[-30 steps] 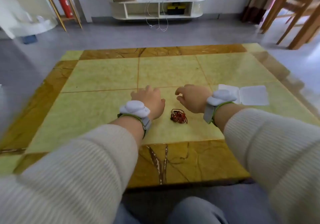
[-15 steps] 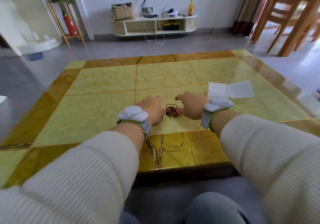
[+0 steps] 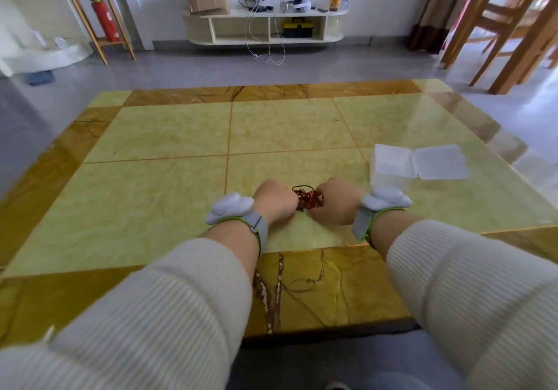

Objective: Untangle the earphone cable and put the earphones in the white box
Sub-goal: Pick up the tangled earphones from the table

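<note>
Both hands, the left hand (image 3: 275,201) and right hand (image 3: 337,202), close from either side on the small red tangled earphone cable (image 3: 305,199) near the table's (image 3: 157,184) front edge, where hasty pulling could tighten its knots, with the open white plastic box (image 3: 392,160) waiting to the right.

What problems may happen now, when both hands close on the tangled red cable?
1. The earphone cable is a tight knot between the left hand and the right hand; pulling hard may tighten it.
2. The white box lies open just beyond the right hand, so a sideways pull with that arm may push it along the table.
</note>
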### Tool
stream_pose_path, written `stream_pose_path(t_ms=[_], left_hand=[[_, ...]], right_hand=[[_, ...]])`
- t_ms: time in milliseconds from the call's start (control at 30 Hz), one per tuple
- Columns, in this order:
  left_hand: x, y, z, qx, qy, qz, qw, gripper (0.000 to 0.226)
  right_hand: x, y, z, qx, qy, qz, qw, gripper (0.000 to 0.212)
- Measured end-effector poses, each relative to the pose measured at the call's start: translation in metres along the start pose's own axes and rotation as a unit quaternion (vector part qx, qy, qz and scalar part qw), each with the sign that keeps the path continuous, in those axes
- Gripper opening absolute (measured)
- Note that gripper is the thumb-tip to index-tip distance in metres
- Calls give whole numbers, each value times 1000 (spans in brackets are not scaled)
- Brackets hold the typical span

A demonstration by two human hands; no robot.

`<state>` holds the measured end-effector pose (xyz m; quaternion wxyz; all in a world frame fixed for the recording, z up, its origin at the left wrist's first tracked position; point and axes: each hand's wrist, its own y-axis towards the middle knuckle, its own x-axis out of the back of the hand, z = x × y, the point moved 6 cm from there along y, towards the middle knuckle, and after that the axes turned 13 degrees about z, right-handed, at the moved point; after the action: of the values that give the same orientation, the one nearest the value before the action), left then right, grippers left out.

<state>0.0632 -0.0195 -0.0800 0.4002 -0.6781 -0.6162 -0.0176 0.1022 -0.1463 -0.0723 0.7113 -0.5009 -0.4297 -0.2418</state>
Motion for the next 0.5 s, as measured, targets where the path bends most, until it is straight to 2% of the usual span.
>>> stream_pose_path(t_ms=[100,267,433,500], left_hand=[[-9,7,0,-4,-189,14,982,20],[-18,4,2,-25,-387,42,921,21],[-8,-5,10,-67,-430,-24,900,8],[-4,-12,15,-84,-437,-51,894,11]], right_hand=[[-1,4,0,24,42,-19,999,36],[3,0,1,73,144,-49,986,45],[11,-14,11,119,191,-75,971,54],[12,-18,15,125,210,-79,966,60]])
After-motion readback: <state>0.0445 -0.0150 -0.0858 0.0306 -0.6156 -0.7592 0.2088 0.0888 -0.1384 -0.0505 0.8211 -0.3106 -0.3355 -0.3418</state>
